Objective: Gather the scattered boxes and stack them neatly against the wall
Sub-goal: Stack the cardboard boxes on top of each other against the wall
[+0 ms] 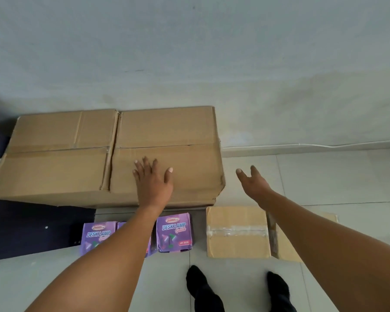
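Two large brown cartons stand side by side against the white wall (189,52): the left carton (54,152) and the right carton (180,136). My left hand (152,179) lies flat with spread fingers on top of the right carton. My right hand (253,182) hovers open in the air just past that carton's right edge, holding nothing. On the floor in front lie purple desk lamp boxes, one at the left (97,235) and one at the right (174,233), partly hidden by my left arm. A small taped brown box (236,233) sits to the right, with another brown box (286,248) behind my right arm.
A dark flat board (32,228) lies on the floor at the left, under the left carton's front edge. My feet in black socks (203,287) stand on the pale tiled floor (336,176). A white skirting runs along the wall's foot at the right.
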